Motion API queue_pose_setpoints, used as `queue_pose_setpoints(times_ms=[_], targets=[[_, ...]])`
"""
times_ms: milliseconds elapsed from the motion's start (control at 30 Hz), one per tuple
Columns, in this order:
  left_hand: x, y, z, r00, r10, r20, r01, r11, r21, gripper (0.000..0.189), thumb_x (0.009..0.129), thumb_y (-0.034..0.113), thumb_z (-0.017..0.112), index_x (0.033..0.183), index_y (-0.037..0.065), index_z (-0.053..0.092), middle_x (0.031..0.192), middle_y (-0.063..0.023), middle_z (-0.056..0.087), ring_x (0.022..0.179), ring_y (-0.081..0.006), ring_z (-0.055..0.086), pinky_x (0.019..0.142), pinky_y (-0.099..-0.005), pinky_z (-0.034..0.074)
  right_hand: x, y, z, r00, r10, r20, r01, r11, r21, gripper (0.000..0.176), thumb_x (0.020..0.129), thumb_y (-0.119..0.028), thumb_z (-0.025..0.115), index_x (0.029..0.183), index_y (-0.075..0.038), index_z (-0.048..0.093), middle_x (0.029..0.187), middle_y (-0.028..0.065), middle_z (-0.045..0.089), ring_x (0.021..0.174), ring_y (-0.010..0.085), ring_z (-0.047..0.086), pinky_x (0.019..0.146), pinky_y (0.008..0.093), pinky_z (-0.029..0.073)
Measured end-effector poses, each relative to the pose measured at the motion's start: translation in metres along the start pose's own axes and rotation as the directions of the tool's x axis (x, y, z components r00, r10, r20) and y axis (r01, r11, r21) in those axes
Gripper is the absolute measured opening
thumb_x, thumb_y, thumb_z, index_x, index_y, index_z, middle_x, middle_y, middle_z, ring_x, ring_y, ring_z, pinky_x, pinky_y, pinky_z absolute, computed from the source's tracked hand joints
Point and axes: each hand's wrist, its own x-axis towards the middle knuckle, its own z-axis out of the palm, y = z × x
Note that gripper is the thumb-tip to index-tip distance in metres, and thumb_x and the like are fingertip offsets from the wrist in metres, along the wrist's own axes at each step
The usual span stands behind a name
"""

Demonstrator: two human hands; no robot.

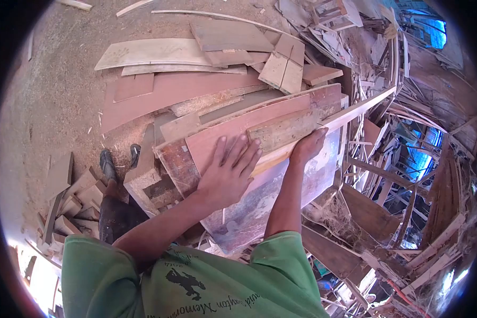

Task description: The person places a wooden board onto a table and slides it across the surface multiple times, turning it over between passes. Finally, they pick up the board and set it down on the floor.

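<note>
My left hand (230, 168) lies flat with its fingers spread, on a pinkish flat board (220, 137) and against the near end of a wooden strip. The fingertips reach the end of a rough, weathered plank (281, 130) lying alongside. My right hand (308, 146) is closed around the long, pale wooden strip (359, 109), which runs off to the upper right; its fingers are partly hidden. Under these is a worn, stained tabletop (273, 208), reddish brown at the left corner and whitish near me.
Wide cut boards (153, 53) and a large pinkish panel (180, 94) lie beyond the table. Offcuts (82, 199) are heaped at left, near my sandalled foot (108, 164). Wooden framing (381, 172) and scrap wood crowd the right. Sawdust covers the ground (63, 100).
</note>
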Motion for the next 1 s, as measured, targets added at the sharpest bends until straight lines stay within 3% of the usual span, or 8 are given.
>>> queue_pose_setpoints(times_ms=[233, 267, 367, 433, 500, 667, 767, 1000], targets=[[0.003, 0.017, 0.004, 1.000, -0.018, -0.011, 0.019, 0.996, 0.085, 0.077, 0.099, 0.047, 0.063, 0.163, 0.007, 0.042, 0.174, -0.0133, 0.032, 0.160, -0.0419, 0.025, 0.128, -0.0693, 0.017, -0.005, 0.005, 0.000, 0.999, -0.050, 0.004, 0.050, 0.977, -0.206, 0.068, 0.115, -0.042, 0.029, 0.164, 0.004, 0.032, 0.165, 0.0359, 0.035, 0.154, 0.0497, 0.032, 0.126, 0.0533, 0.028], [0.004, 0.016, 0.003, 1.000, -0.017, -0.009, 0.018, 0.994, 0.103, 0.077, 0.100, 0.047, 0.062, 0.163, 0.007, 0.042, 0.173, -0.0133, 0.032, 0.160, -0.0419, 0.025, 0.128, -0.0689, 0.016, -0.015, 0.019, 0.003, 0.990, -0.135, 0.049, 0.143, 0.948, -0.283, 0.070, 0.115, -0.043, 0.027, 0.166, 0.005, 0.026, 0.168, 0.0363, 0.029, 0.156, 0.0519, 0.027, 0.127, 0.0559, 0.025], [0.004, 0.016, 0.008, 0.999, -0.016, -0.051, 0.021, 0.996, 0.083, 0.077, 0.100, 0.045, 0.061, 0.163, 0.006, 0.041, 0.173, -0.0134, 0.033, 0.160, -0.0423, 0.025, 0.129, -0.0681, 0.014, -0.088, 0.010, 0.014, 0.992, -0.120, 0.046, 0.127, 0.964, -0.232, 0.069, 0.116, -0.040, 0.029, 0.165, 0.008, 0.023, 0.171, 0.0360, 0.018, 0.158, 0.0546, 0.015, 0.130, 0.0533, 0.019], [0.005, 0.015, 0.013, 0.998, -0.009, -0.064, 0.017, 0.993, 0.117, 0.077, 0.099, 0.044, 0.060, 0.163, 0.005, 0.041, 0.173, -0.0140, 0.033, 0.161, -0.0421, 0.025, 0.129, -0.0676, 0.014, -0.108, 0.010, 0.020, 0.993, -0.088, 0.078, 0.105, 0.964, -0.245, 0.071, 0.115, -0.041, 0.032, 0.166, 0.007, 0.021, 0.169, 0.0407, 0.017, 0.156, 0.0574, 0.017, 0.129, 0.0554, 0.020], [0.004, 0.015, 0.013, 0.998, 0.001, -0.067, 0.007, 0.993, 0.121, 0.077, 0.099, 0.042, 0.060, 0.162, 0.004, 0.041, 0.173, -0.0148, 0.033, 0.161, -0.0418, 0.025, 0.129, -0.0673, 0.013, -0.130, -0.044, 0.004, 0.996, 0.053, 0.071, -0.047, 0.996, -0.077, 0.072, 0.115, -0.042, 0.034, 0.166, 0.007, 0.021, 0.168, 0.0423, 0.017, 0.156, 0.0576, 0.018, 0.128, 0.0556, 0.021], [0.004, 0.009, -0.003, 0.999, -0.032, -0.028, 0.033, 0.999, 0.024, 0.081, 0.097, 0.041, 0.064, 0.162, 0.001, 0.040, 0.172, -0.0178, 0.033, 0.160, -0.0403, 0.026, 0.130, -0.0667, 0.014, -0.130, -0.041, 0.005, 0.999, -0.001, 0.044, 0.007, 0.990, -0.144, 0.072, 0.115, -0.043, 0.032, 0.167, 0.005, 0.021, 0.166, 0.0442, 0.019, 0.154, 0.0584, 0.023, 0.127, 0.0552, 0.023], [-0.021, -0.003, -0.022, 0.995, 0.082, -0.061, -0.087, 0.993, -0.075, 0.070, 0.102, 0.037, 0.060, 0.159, 0.002, 0.045, 0.169, -0.0151, 0.039, 0.158, -0.0390, 0.032, 0.129, -0.0654, 0.019, -0.130, -0.044, 0.009, 1.000, 0.008, 0.030, -0.004, 0.987, -0.160, 0.071, 0.116, -0.042, 0.032, 0.166, 0.007, 0.021, 0.164, 0.0453, 0.021, 0.152, 0.0596, 0.025, 0.125, 0.0579, 0.024], [-0.061, -0.029, -0.009, 0.976, 0.202, -0.080, -0.196, 0.977, 0.080, 0.058, 0.105, 0.037, 0.057, 0.157, 0.012, 0.052, 0.168, -0.0044, 0.043, 0.159, -0.0367, 0.031, 0.127, -0.0686, 0.023, -0.119, -0.041, 0.006, 0.999, -0.036, 0.030, 0.040, 0.985, -0.169, 0.069, 0.116, -0.039, 0.032, 0.164, 0.009, 0.024, 0.163, 0.0456, 0.026, 0.151, 0.0603, 0.025, 0.125, 0.0580, 0.025]])
